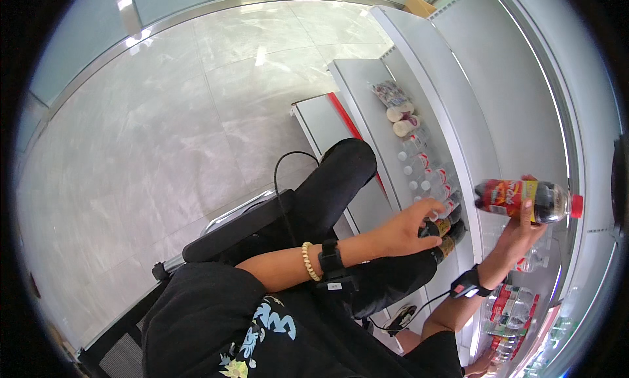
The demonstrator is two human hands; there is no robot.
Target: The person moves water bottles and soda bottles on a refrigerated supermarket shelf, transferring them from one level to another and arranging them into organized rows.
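Observation:
My right hand [526, 225] holds a plastic bottle of dark drink [522, 200] with a red cap and a red and yellow label. The bottle lies nearly sideways in front of the upper shelf. Lower and to the left, my left hand [413, 228] has its thumb and fingers spread around the top of a dark bottle with a yellowish label [441, 225]; whether they grip it is unclear. Another dark bottle [448, 245] stands beside it. Several clear bottles with white caps [426, 174] line the same shelf, beyond them two white-capped bottles [406, 126] and a clear bag of small packets [389, 94].
White shelving [442, 107] rises on the right. Larger clear bottles [510, 306] stand on a shelf at lower right, where another person's hand [484, 364] reaches in. A shoe [403, 318] shows below my knee. A cable [276, 181] loops beside my leg. A cardboard box [418, 7] sits far off.

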